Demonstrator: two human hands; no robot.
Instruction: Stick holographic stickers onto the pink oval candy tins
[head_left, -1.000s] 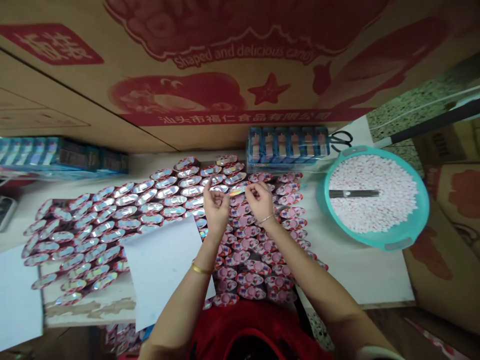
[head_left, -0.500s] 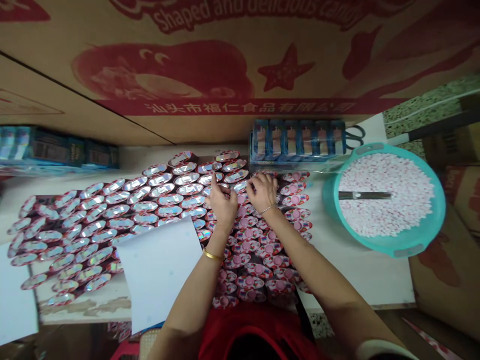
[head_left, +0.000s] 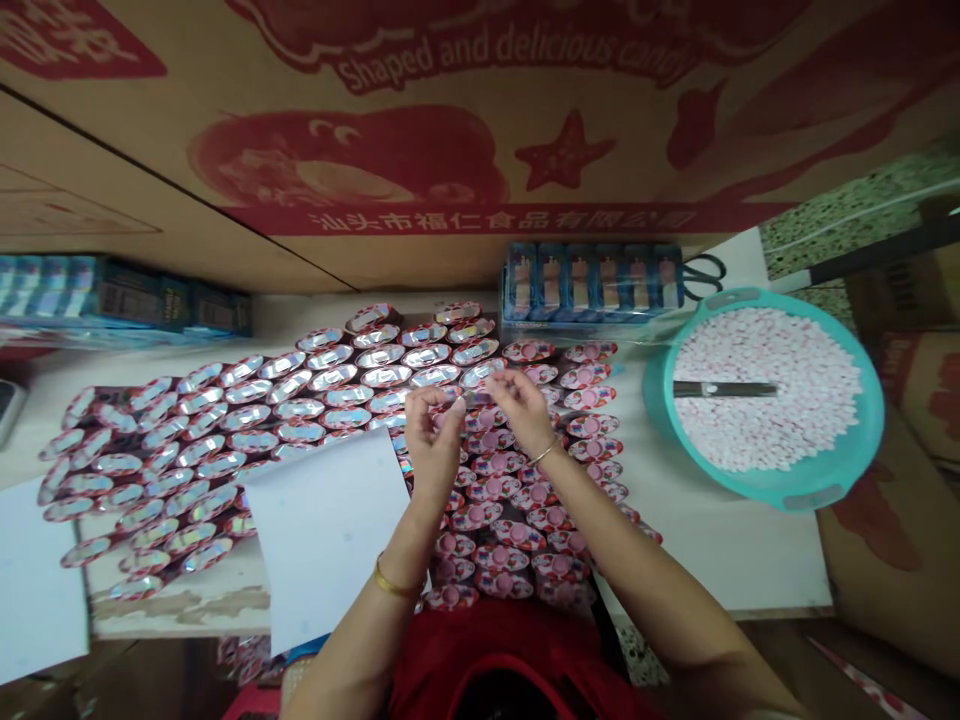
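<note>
My left hand is closed in a pinch just above the packed rows, its thumb and fingertips pointing at my right hand. Fingers bent and tips together, my right hand is close beside it. Something small and shiny may lie between the fingertips, too small to make out. Under and left of the hands stand many oval packs with shiny silver tops. To the right and nearer my body are similar oval packs with a round pink piece on each top. Some packs are hidden beneath my hands and forearms.
A white sheet lies over the packs at front left. A turquoise basin holds small white-pink pieces and a dark flat tool. Blue boxes in clear wrap stand behind, before a big printed carton. Scissor handles show beside them.
My left hand has drawn nearer my body, its raised finger now folded toward the thumb. My right hand has shifted slightly left and down, and the fingertips are now close together.
</note>
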